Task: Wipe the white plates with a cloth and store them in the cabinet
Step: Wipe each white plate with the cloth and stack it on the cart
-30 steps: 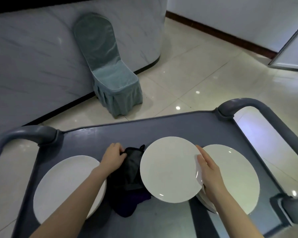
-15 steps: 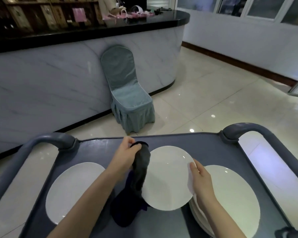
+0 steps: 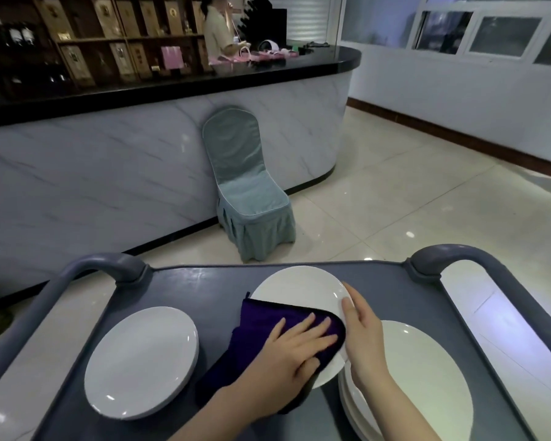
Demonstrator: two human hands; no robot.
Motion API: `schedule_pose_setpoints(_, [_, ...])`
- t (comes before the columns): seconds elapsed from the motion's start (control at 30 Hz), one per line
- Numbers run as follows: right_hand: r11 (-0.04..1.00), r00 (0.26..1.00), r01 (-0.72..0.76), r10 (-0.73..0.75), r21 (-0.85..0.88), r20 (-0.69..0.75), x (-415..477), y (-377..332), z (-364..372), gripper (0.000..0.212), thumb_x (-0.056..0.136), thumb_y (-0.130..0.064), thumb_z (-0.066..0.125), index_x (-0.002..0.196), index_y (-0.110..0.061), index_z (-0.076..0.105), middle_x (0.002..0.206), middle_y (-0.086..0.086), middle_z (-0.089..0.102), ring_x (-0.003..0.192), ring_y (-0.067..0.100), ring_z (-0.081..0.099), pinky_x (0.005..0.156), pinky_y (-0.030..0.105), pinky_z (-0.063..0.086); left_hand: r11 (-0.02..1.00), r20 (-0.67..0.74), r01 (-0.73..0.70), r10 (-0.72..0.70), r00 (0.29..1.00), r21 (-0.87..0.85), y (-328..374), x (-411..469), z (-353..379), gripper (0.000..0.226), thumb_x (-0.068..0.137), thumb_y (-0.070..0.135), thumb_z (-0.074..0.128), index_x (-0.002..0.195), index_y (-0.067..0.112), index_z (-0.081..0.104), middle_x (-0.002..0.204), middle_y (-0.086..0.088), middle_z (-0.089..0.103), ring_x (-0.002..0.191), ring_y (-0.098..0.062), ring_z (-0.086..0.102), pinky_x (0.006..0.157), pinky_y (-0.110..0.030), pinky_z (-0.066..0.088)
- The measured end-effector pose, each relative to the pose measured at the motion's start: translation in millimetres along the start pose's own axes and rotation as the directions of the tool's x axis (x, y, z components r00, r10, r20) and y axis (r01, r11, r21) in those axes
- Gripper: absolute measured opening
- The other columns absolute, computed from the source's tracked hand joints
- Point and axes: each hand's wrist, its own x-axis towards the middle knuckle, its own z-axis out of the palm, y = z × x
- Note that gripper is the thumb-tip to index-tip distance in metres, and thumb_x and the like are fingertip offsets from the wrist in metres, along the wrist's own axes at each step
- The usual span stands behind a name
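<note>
Head camera looks down on a grey cart (image 3: 204, 291) with a flat, matte top and thick rounded tube handles, a left handle (image 3: 102, 265) and a right handle (image 3: 458, 253), rising at its far corners. Near the middle of the top, toward the far edge, a round, smooth white held plate (image 3: 299, 288) is tilted up off the surface. The right hand (image 3: 361, 332) pinches its right rim, thumb on the glossy face and fingers behind the edge. A soft, dark purple cloth (image 3: 268, 316) with a stitched border drapes over the plate's near half and hangs down to the cart top. The left hand (image 3: 296, 348) lies flat on it, fingers straight and slightly spread, pressing the fabric against the plate. A right stack (image 3: 427, 377) of white plates sits by the near right corner, its rim just under the held plate's edge. A low left stack (image 3: 140, 361) sits along the left edge, with a bare grey strip between it and the cloth. Beyond the far edge stretches a shiny tiled floor (image 3: 395, 192). A chair (image 3: 248, 192) in a pleated teal cover stands against a curved marble-patterned counter (image 3: 109, 173), well apart from the cart. A person (image 3: 217, 30) stands behind the counter.
</note>
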Motion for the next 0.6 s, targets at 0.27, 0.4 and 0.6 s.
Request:
schedule_pose_setpoints(0.27, [0.999,1.0,0.021,-0.021,-0.025,0.013,-2.8,-8.1,0.5,0.031,0.103,-0.019,0.048,0.109,-0.044,0.066,0.112,-0.026,0.068,0.112,-0.002,0.06,0.096,0.027,0.046,0.961,-0.145,0.274,-0.267,0.953,0.028,-28.3,15.0,-5.8,0.059,0.104,0.024,0.03,0.152,0.043,0.0,0.153,0.035,-0.008,0.143,0.011,-0.01,0.115,-0.019,-0.012])
schedule_pose_setpoints(0.4, [0.997,0.998,0.066,-0.065,-0.043,0.005,4.5,-20.8,-9.7,0.037,0.102,-0.019,0.048,0.101,-0.049,0.069,0.106,-0.032,0.069,0.102,-0.013,0.06,0.083,0.017,0.043,0.923,-0.231,0.384,-0.371,0.899,0.011,-32.6,-7.3,0.8,0.065,0.1,0.014,0.038,0.148,0.036,0.0,0.148,0.032,-0.003,0.149,-0.001,-0.001,0.117,-0.019,-0.012])
schedule_pose_setpoints(0.6, [0.998,1.0,-0.012,0.014,0.068,-0.028,-4.8,-8.6,6.6,0.032,0.102,-0.017,0.051,0.101,-0.043,0.07,0.108,-0.026,0.071,0.109,-0.005,0.062,0.095,0.023,0.045,0.988,-0.043,0.086,-0.081,0.996,0.125,8.3,2.4,12.8,0.059,0.097,0.033,0.02,0.15,0.041,-0.005,0.158,0.027,-0.011,0.145,0.006,-0.016,0.117,-0.023,-0.017])
